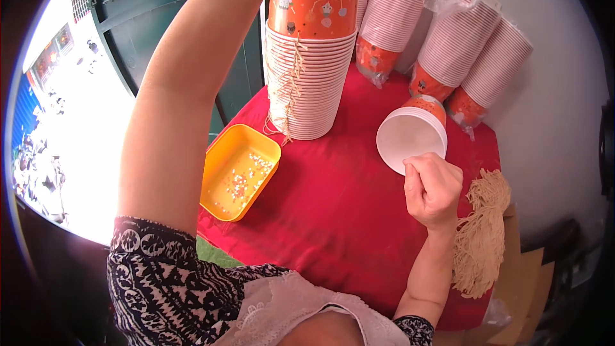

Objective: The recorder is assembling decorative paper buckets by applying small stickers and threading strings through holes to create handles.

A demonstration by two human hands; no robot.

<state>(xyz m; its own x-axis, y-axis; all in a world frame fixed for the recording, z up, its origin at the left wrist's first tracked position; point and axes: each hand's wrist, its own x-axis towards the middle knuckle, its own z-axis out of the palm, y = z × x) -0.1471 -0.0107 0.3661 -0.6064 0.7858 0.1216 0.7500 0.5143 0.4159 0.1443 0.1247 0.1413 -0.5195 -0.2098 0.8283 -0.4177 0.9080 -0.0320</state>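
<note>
standing right of the yellow tray, the tall cup stack is best kept upright; the left hand is out of view, its grip impossible to tell. rightward, tipped cups lie by the clenched right hand, which should avoid denting them.

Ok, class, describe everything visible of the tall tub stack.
The tall tub stack is papery-looking tubs nested upside down, their pale rims packed close. The uppermost visible tub shows orange sides with skeleton figures and a grey band. Beige strings hang down its near side. It stands on the red cloth; the left arm extends toward its top, out of frame.
</note>
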